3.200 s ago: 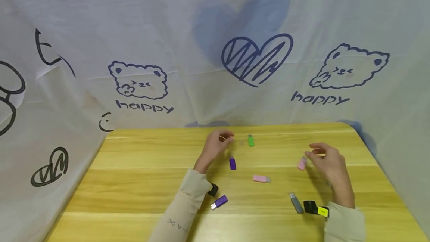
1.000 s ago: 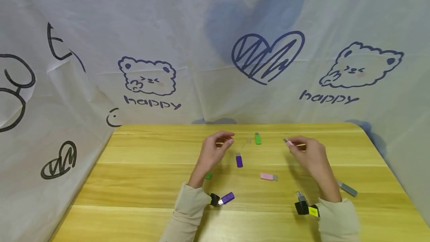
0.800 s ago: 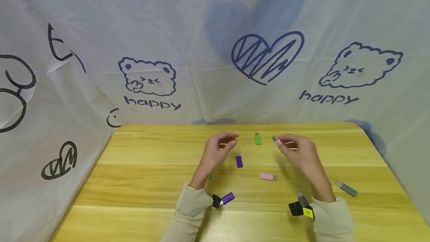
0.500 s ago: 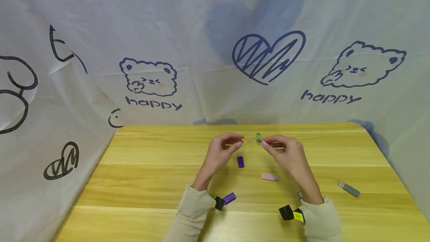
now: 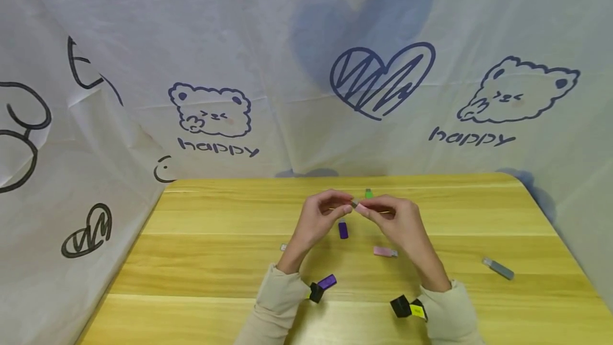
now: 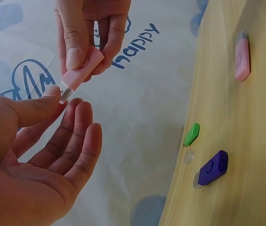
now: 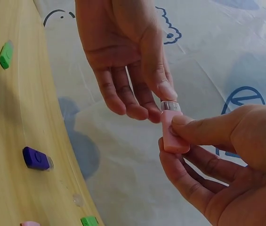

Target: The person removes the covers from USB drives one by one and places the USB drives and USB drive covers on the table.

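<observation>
My right hand (image 5: pixel 402 222) pinches a pink USB stick (image 7: pixel 173 136) by its body between thumb and fingers, raised off the table. Its metal plug points at my left hand (image 5: pixel 316 222), with a clear cap (image 7: pixel 169 106) round the plug. My left thumb and index finger pinch at that clear end; the other left fingers are loosely bent. In the left wrist view the held pink USB stick (image 6: pixel 83 69) slants between both hands, its plug at the left thumb tip.
On the wooden table (image 5: pixel 191 281) lie a green stick (image 5: pixel 368 193), a purple stick (image 5: pixel 343 229), another pink stick (image 5: pixel 383 252), a second purple stick (image 5: pixel 328 282) and a grey stick (image 5: pixel 498 269). A small clear piece (image 6: pixel 188 157) lies near the green one. A printed cloth (image 5: pixel 287 68) hangs behind.
My right hand has taken the pink USB stick from the table's right side and carried it left to my left hand. My left hand has shifted slightly right, its fingertips now meeting the plug end.
</observation>
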### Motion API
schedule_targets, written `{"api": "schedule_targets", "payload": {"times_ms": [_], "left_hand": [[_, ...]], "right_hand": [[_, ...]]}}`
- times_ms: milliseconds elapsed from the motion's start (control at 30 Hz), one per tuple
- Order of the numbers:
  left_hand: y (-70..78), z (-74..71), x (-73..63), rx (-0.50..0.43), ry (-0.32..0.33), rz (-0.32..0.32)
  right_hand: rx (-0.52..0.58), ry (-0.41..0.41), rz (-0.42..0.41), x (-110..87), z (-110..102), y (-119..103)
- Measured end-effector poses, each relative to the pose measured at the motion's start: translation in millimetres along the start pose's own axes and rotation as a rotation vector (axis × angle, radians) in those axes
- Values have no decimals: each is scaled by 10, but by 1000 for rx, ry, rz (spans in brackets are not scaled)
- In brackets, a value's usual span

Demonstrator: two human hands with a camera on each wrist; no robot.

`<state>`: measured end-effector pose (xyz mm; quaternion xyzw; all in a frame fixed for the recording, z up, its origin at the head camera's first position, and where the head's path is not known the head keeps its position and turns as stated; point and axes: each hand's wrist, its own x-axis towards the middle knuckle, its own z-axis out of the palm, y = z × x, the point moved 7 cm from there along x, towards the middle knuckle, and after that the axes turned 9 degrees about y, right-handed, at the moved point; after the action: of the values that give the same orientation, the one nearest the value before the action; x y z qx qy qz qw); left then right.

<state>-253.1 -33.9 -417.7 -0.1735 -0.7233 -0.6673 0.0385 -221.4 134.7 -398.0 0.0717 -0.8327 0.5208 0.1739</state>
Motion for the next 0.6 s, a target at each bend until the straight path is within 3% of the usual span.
{"api": "schedule_targets", "payload": {"times_ms": [600], "left_hand": [[41,-24,-4,6,37,28]], "right_hand": [[27,-41,-24,-12,53,-38]]}}
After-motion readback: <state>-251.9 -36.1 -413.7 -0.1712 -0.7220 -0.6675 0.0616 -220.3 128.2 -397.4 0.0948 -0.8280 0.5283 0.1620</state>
